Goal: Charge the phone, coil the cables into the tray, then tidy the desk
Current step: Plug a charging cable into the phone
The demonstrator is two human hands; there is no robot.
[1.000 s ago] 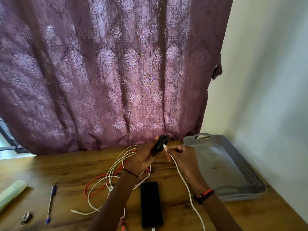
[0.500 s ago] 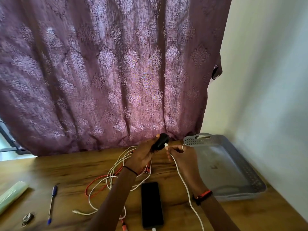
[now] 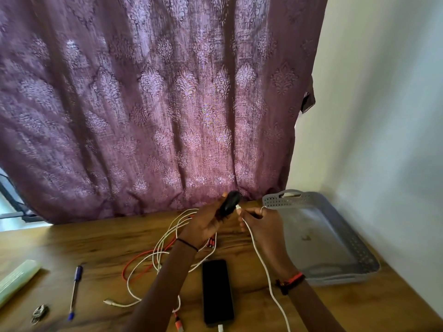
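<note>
My left hand [image 3: 206,224] grips a black charger plug [image 3: 229,203], held up above the wooden desk [image 3: 96,245]. My right hand [image 3: 261,224] pinches the white connector of a white cable [image 3: 263,267] right at the plug's side. That cable runs down to the near end of a black phone [image 3: 217,291], which lies face up on the desk. A loose tangle of white cables [image 3: 165,240] and a red cable [image 3: 139,259] lies to the left of the phone. A grey plastic tray [image 3: 335,274] stands at the right with nothing in it.
A blue pen [image 3: 74,291], a pale green tube [image 3: 16,281] and a small metal keyring [image 3: 39,313] lie at the desk's left. A purple patterned curtain [image 3: 155,104] hangs behind the desk. A white wall [image 3: 383,116] closes off the right side.
Both hands stay together at the plug with hardly any movement. The view has tilted slightly.
</note>
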